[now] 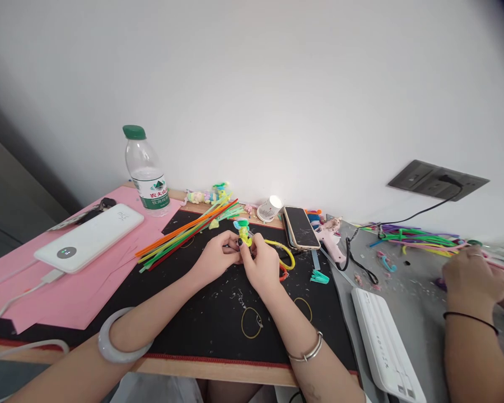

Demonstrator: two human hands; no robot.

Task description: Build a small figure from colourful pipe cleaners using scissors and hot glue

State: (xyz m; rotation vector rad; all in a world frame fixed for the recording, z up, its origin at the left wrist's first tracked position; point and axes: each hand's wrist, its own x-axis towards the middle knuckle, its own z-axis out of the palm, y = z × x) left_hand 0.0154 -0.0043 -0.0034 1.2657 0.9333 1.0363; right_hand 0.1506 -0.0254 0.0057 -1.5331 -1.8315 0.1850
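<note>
In the head view, my left hand (216,253) and my right hand (264,263) meet over the black mat (201,330). Fingers of both pinch a small yellow pipe cleaner shape (245,232), with teal and green fuzzy bits on top. My fingertips partly cover its lower end. A loose yellow pipe cleaner loop (292,256) curves out behind my right hand, and a red-orange piece (284,274) shows below it. Left of my hands lies a bundle of orange, green and red pipe cleaners (185,238). A folded teal piece (319,277) rests to the right.
A water bottle (148,173) and white power bank (90,238) stand on pink paper (88,305). A paper cup (270,209), phone (301,226) and pink glue gun (331,238) line the back. Another person's hand (472,274) works at right, near a second power bank (386,341).
</note>
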